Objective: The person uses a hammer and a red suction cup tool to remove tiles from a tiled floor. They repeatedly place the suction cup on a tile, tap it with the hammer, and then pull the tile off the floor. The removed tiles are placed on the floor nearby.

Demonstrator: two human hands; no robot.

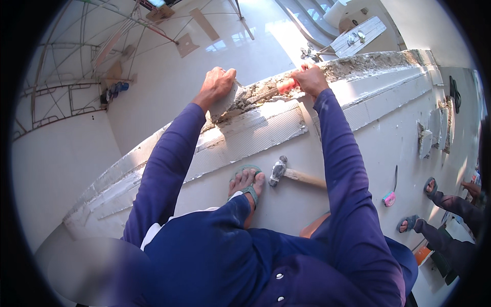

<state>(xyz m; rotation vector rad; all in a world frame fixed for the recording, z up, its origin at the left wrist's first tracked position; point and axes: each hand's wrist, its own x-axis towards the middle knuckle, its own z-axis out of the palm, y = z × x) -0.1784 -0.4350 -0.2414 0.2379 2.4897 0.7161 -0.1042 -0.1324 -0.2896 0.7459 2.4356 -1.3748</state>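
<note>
My left hand (217,87) is closed over the top edge of a flat grey slab piece (225,103), which stands tilted at the broken edge of a long ledge (266,125). Farther right, my right hand (310,80) wraps round the red handle of a chisel-like tool (287,85). Its shaft points left along the rough mortar (250,94) toward the slab piece; the exact tip is hard to make out against the rubble. A hammer (280,170) with a wooden handle lies on the floor between my arms, beside my sandalled foot (247,183).
Scaffolding (76,71) stands on the lower floor beyond the ledge, where a plank table (359,37) is also seen. On the right are broken slab pieces (436,128), a pink tape measure (389,198) and another person's sandalled feet (408,223). The ledge drops off on its far side.
</note>
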